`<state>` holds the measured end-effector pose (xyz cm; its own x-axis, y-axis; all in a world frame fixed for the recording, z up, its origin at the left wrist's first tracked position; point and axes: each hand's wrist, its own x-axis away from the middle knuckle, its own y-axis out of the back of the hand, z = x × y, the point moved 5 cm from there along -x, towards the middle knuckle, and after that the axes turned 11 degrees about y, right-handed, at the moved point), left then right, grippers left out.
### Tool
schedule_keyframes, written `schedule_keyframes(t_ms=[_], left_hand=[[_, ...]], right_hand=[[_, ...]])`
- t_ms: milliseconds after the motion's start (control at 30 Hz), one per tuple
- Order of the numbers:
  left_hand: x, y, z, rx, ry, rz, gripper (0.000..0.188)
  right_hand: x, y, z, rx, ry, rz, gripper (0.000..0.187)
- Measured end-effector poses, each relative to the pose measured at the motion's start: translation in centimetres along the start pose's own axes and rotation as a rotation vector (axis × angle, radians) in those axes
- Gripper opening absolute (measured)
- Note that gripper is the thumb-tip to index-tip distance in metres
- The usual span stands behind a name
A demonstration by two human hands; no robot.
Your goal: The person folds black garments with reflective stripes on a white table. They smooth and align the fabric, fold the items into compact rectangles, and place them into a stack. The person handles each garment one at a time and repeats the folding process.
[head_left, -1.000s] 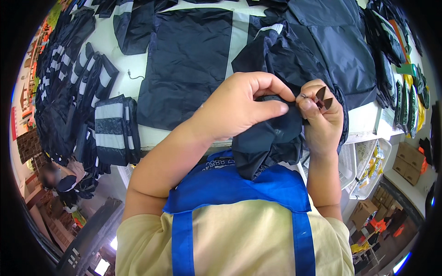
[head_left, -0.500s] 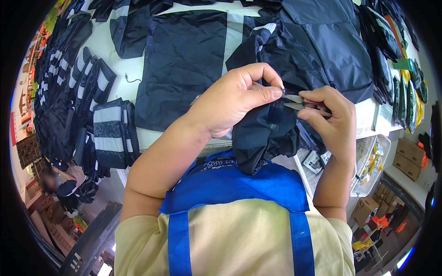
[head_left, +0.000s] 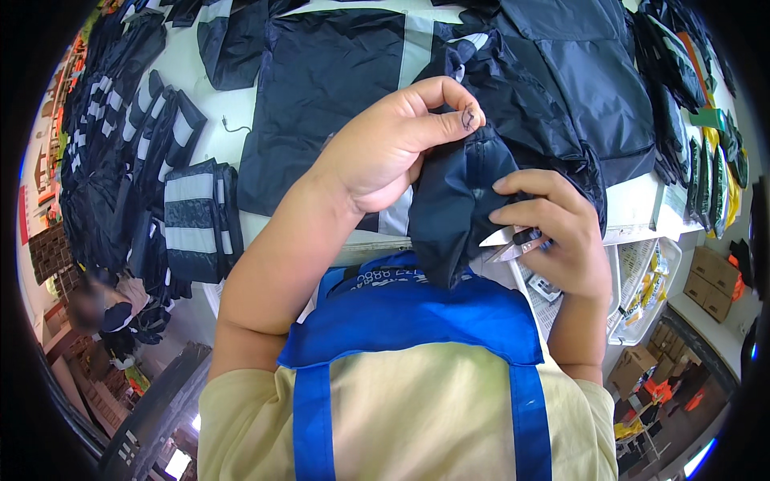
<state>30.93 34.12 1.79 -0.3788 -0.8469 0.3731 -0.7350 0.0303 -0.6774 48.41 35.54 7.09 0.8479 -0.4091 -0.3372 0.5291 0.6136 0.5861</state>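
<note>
My left hand (head_left: 385,144) is closed, thumb and forefinger pinched on a dark loose thread (head_left: 468,119). Just beneath those fingertips lies the edge of a dark navy garment (head_left: 461,192), which hangs down toward my apron; whether the fingers also grip the cloth is unclear. In my right hand (head_left: 561,232) a small pair of thread snips (head_left: 507,240) rests in the palm, blades apart and pointing left. The forefinger and middle finger of that hand reach over to the hanging cloth.
Dark garments with pale grey bands (head_left: 329,96) spread over the white table (head_left: 233,144). A folded stack (head_left: 192,224) sits at the left edge. Bagged garments (head_left: 706,176) lie at the right. Below the right edge is a white tray (head_left: 654,297). Another person (head_left: 112,313) is far left.
The right hand has moved down from the left fingertips, and the snips have shifted into its palm. My left hand has risen slightly to the left, with the thread showing.
</note>
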Motion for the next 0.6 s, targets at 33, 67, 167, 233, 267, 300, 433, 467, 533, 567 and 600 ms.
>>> schedule_keyframes(t_ms=[33,67,167,233,267,300,433,467,533,567,600], left_hand=[[0.3,0.5,0.1,-0.025,-0.039,-0.022,0.007],[0.7,0.9,0.0,-0.049,-0.079,-0.045,0.007],[6.2,2.0,-1.7,-0.431,-0.41,-0.345,0.013],[11.1,3.7,-1.6,-1.167,-0.062,-0.252,0.02],[13.8,5.9,0.9,-1.609,0.211,-0.07,0.029],[16.6,6.7,3.4,-1.949,0.637,-0.199,0.049],[16.1,5.1,1.8,-1.758,0.242,-0.609,0.066],[14.8,3.2,0.2,-1.448,-0.025,-0.576,0.068],[11.9,-1.9,-1.8,-1.228,-0.401,-0.447,0.066],[10.3,-3.1,-1.5,-1.301,-0.479,-0.447,0.061],[9.0,-4.1,-1.4,-1.374,-0.554,-0.447,0.055]], right_hand=[[0.1,-0.2,-0.9,-0.034,0.015,-0.015,0.031],[0.3,-0.3,-1.6,-0.07,0.032,-0.03,0.028],[0.2,-0.4,-2.6,-0.15,-0.074,-0.223,0.023],[0.7,-0.5,-3.6,-0.185,-0.215,-0.267,0.021],[0.6,-0.8,-3.9,-0.212,-0.279,-0.279,0.02],[0.3,-1.2,-3.9,-0.217,-0.314,-0.275,0.02],[-1.0,-2.1,-3.3,-0.183,-0.29,-0.26,0.019],[-1.3,-2.3,-3.0,-0.163,-0.294,-0.238,0.019],[-1.8,-2.6,-2.7,-0.149,-0.315,-0.2,0.017],[-2.1,-2.7,-2.6,-0.153,-0.331,-0.186,0.016],[-2.3,-2.7,-2.5,-0.159,-0.347,-0.174,0.016]])
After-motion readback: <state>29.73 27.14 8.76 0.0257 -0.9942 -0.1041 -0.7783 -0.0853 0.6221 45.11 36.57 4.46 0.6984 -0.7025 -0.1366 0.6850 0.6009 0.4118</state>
